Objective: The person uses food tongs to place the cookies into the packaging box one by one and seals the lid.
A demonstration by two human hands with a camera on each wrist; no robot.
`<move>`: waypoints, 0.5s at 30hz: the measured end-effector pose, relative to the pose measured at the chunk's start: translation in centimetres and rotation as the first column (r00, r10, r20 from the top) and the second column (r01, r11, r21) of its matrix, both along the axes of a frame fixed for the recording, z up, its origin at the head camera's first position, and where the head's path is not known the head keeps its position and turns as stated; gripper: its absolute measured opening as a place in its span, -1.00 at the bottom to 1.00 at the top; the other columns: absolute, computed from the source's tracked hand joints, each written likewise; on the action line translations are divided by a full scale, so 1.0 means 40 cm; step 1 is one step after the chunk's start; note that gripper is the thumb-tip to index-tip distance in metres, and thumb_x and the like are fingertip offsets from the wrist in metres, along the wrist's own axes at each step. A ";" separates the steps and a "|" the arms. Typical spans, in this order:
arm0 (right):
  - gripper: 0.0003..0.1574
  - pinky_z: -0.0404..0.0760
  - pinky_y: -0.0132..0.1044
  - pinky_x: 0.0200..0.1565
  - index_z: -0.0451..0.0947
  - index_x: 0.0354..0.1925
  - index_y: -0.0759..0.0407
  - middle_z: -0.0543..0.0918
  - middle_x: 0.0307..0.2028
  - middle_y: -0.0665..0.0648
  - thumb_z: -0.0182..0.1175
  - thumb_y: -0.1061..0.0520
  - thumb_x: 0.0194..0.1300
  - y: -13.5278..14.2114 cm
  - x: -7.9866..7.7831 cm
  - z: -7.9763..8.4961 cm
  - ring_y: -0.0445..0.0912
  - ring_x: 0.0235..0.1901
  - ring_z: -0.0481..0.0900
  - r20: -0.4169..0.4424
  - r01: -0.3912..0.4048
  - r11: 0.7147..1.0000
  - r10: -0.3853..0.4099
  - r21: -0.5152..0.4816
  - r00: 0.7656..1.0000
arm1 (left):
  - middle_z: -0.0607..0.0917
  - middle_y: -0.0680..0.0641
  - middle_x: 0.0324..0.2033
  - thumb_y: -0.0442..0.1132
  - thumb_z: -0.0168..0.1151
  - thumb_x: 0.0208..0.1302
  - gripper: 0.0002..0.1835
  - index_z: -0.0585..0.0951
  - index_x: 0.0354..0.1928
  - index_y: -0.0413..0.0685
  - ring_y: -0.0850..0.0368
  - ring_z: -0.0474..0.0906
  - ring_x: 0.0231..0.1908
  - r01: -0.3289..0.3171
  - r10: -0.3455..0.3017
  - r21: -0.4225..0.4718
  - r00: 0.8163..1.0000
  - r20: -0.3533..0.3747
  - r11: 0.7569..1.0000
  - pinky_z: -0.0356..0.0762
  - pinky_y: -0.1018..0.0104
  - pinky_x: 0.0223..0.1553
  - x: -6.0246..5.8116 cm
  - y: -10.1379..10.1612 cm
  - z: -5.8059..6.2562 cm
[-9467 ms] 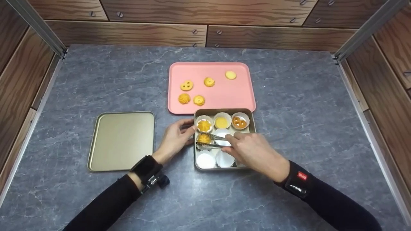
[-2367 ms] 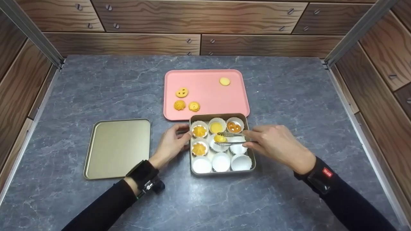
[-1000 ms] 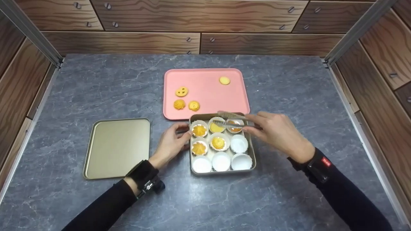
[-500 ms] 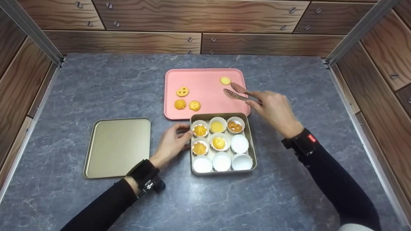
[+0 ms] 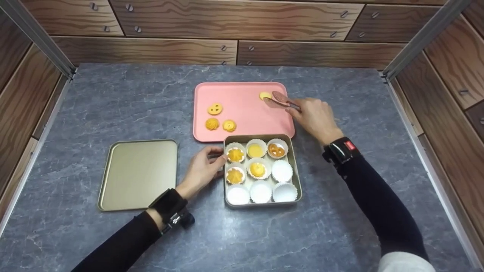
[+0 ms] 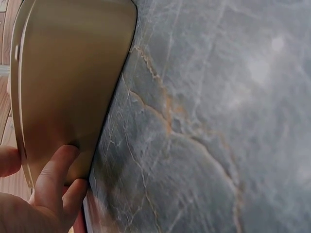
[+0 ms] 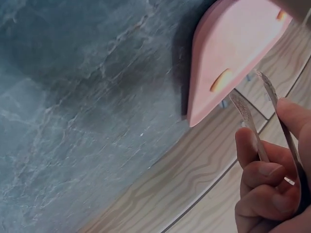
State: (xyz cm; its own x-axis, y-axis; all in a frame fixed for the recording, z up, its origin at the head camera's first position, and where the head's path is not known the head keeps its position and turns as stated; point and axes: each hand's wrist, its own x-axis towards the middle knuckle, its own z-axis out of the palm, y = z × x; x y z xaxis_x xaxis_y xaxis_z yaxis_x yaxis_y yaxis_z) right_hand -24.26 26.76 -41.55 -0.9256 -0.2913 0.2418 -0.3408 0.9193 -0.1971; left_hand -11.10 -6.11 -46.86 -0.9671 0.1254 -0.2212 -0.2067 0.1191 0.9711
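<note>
My right hand (image 5: 315, 117) grips metal tongs (image 5: 288, 104) over the back right of the pink tray (image 5: 245, 88). The tongs' arms are spread, their tips beside a round pale cookie (image 5: 265, 96). In the right wrist view, nothing shows between the tongs (image 7: 245, 116). My left hand (image 5: 202, 166) holds the left wall of the square cookie tin (image 5: 298, 166), thumb at the rim and fingers against the outside. Inside the tin, white paper cups (image 5: 261, 190) stand in rows. Several contain cookies: flower-shaped, round, pretzel-shaped and a swirled cookie (image 5: 257, 169) in the middle cup.
At the tray's left lie a pretzel-shaped cookie (image 5: 215, 108), a swirl cookie (image 5: 211, 124) and a ruffled ring cookie (image 5: 229, 125). The tin's lid (image 5: 140, 173) lies on the marbled table to the left. Wood-patterned panels (image 5: 181, 51) border the table.
The tongs released a swirled cookie in the middle cup, then my right hand carried them up and back to the round cookie on the tray. My left hand has stayed at the tin.
</note>
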 end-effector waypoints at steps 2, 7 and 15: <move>-0.59 0.61 0.29 -0.37 0.77 -0.06 0.16 0.73 -0.35 0.28 0.33 -0.14 0.42 -0.004 -0.012 -0.001 0.26 -0.37 0.67 0.005 0.014 1.000 -0.014 0.011 1.000 | 0.65 -0.28 0.12 -0.32 0.29 0.41 -0.59 0.51 0.23 -0.30 -0.16 0.65 0.12 -0.001 0.001 0.005 1.000 0.006 1.000 0.79 0.17 -0.04 0.001 0.001 0.000; -0.59 0.62 0.31 -0.37 0.77 -0.15 0.18 0.72 -0.38 0.32 0.36 -0.15 0.39 -0.016 -0.039 0.000 0.30 -0.37 0.69 0.012 0.039 0.999 -0.039 0.029 0.999 | 0.64 -0.30 0.14 -0.32 0.29 0.41 -0.59 0.51 0.23 -0.31 -0.17 0.64 0.13 -0.003 0.003 0.008 1.000 0.003 1.000 0.79 0.18 -0.03 0.001 0.002 -0.001; -0.56 0.64 0.31 -0.38 0.76 -0.19 0.21 0.73 -0.37 0.36 0.35 -0.16 0.40 -0.049 -0.074 0.004 0.37 -0.36 0.69 0.024 0.043 0.997 -0.045 0.066 0.999 | 0.64 -0.31 0.12 -0.32 0.29 0.42 -0.60 0.51 0.22 -0.32 -0.17 0.66 0.11 -0.009 0.009 0.020 1.000 -0.001 1.000 0.80 0.18 -0.05 0.001 0.002 -0.004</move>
State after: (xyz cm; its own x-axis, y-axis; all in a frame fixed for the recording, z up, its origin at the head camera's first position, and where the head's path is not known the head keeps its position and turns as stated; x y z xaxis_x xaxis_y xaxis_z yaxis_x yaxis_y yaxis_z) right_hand -27.23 24.79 -41.40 -0.9435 -0.2645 0.1997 -0.2954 0.9444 -0.1444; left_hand -11.06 -6.05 -47.00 -0.9684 0.1213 -0.2180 -0.2068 0.0982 0.9734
